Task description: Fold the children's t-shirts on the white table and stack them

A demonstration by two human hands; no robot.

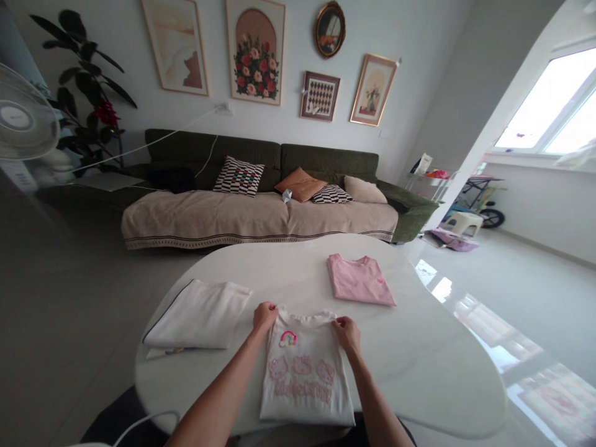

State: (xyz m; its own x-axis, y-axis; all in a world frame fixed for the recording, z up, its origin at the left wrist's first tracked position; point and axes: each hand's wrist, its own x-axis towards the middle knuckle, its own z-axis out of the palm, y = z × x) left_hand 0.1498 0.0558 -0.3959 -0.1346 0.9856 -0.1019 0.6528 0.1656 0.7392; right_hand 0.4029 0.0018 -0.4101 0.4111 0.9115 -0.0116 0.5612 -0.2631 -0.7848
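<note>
A white T-shirt (302, 403) with pink cartoon faces, pink lettering and a small rainbow patch lies folded at the near edge of the table, its neckline facing away from me. My left hand (265, 315) pinches its upper left corner beside the collar. At the upper right corner, my right hand (347, 332) grips the cloth between thumb and fingers. Farther back on the right rests a folded pink T-shirt (361, 280). Left of my left hand is a folded white garment (200, 315) with a dark edge line.
The white marble-patterned table (428, 360) has a rounded outline. Behind it stands a green sofa (326, 162) with a beige cover (256, 220) and several cushions. A fan (21, 118) is at far left. A white cable (144, 419) runs by the table's near left edge.
</note>
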